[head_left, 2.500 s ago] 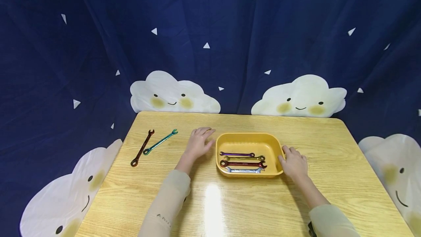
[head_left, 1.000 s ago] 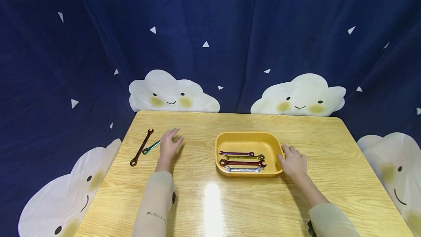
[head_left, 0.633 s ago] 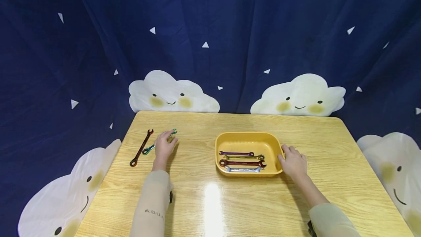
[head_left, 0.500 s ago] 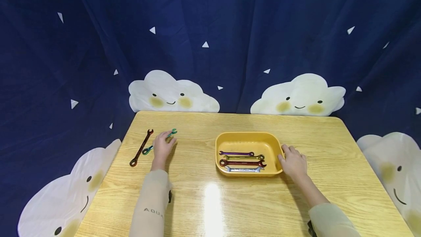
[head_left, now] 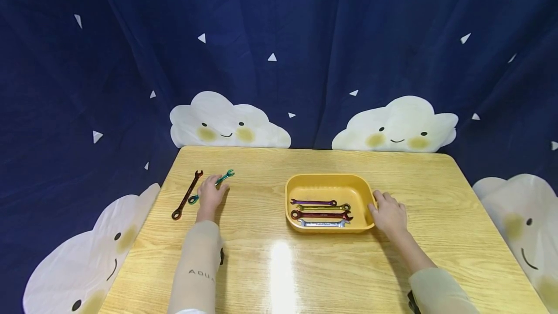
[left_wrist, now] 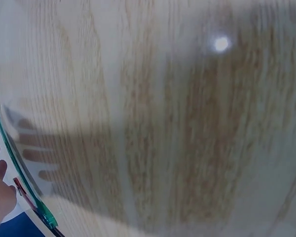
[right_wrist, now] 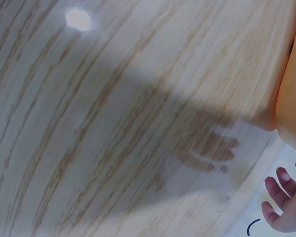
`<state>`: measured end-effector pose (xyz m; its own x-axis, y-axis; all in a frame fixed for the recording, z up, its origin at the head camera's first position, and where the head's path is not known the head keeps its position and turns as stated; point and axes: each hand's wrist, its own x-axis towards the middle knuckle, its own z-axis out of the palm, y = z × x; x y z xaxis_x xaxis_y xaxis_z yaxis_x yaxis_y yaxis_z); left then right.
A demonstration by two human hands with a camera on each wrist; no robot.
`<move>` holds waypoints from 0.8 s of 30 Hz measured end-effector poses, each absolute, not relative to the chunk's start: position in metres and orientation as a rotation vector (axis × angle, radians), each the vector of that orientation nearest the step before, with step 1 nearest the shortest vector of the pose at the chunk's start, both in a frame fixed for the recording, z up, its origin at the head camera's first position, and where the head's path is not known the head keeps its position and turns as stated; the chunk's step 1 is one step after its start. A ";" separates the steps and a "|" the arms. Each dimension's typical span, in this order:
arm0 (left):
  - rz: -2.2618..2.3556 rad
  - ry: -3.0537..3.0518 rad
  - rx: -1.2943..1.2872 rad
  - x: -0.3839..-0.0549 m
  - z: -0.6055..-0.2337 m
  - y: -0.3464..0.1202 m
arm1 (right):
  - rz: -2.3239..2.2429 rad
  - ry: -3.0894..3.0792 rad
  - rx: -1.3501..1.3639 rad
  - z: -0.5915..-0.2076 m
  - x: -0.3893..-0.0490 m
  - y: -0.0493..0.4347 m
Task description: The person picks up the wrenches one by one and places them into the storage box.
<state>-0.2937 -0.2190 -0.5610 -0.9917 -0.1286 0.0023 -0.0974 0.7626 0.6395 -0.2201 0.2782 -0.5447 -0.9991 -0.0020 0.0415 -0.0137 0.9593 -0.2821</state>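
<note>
In the head view my left hand (head_left: 210, 196) lies over the middle of a teal combination wrench (head_left: 224, 177) on the table. Its fingers are loosely spread above the wrench, and they look apart from the shaft in the left wrist view. A dark red wrench (head_left: 187, 194) lies just left of it. My right hand (head_left: 390, 212) holds the right rim of a yellow plastic tray (head_left: 329, 176), thumb over the edge and fingers outside. Inside the tray lie a purple wrench (head_left: 314, 203), a gold wrench (head_left: 323, 208), a red wrench (head_left: 322, 215) and a silver wrench (head_left: 321, 223).
The wooden table (head_left: 331, 275) has rounded far corners, with a bright light reflection near its front. Behind and beside it hangs a dark blue curtain (head_left: 244, 71) printed with clouds and white triangles.
My left hand has moved left from beside the tray to over the teal wrench, most recently drifting a little farther left. My right hand and the tray have stayed in place.
</note>
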 end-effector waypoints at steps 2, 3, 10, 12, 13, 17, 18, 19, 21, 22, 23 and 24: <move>-1.046 -2.924 0.189 -0.294 -0.560 -0.220 | 0.445 -3.071 0.014 -0.544 -0.220 0.278; -1.043 -2.934 0.187 -0.294 -0.559 -0.221 | 0.447 -3.070 0.013 -0.544 -0.220 0.278; -1.024 -2.993 0.209 -0.298 -0.557 -0.223 | 0.447 -3.063 0.010 -0.546 -0.221 0.279; -1.017 -3.007 0.222 -0.299 -0.557 -0.223 | 0.446 -3.062 0.009 -0.546 -0.221 0.279; -1.020 -3.013 0.231 -0.299 -0.556 -0.224 | 0.444 -3.063 0.011 -0.546 -0.221 0.279; -1.016 -3.053 0.250 -0.298 -0.555 -0.224 | 0.443 -3.063 0.009 -0.546 -0.220 0.280; -1.018 -3.062 0.253 -0.298 -0.555 -0.224 | 0.444 -3.065 0.010 -0.546 -0.220 0.280; -1.024 -3.070 0.255 -0.298 -0.554 -0.224 | 0.445 -3.064 0.010 -0.545 -0.220 0.280; -1.034 -3.078 0.256 -0.297 -0.554 -0.224 | 0.447 -3.064 0.010 -0.545 -0.220 0.279; -1.042 -3.081 0.260 -0.297 -0.554 -0.224 | 0.449 -3.064 0.012 -0.545 -0.220 0.279; -1.050 -3.082 0.259 -0.297 -0.554 -0.224 | 0.449 -3.064 0.011 -0.545 -0.220 0.279; -1.056 -3.082 0.263 -0.297 -0.555 -0.223 | 0.448 -3.064 0.012 -0.544 -0.220 0.279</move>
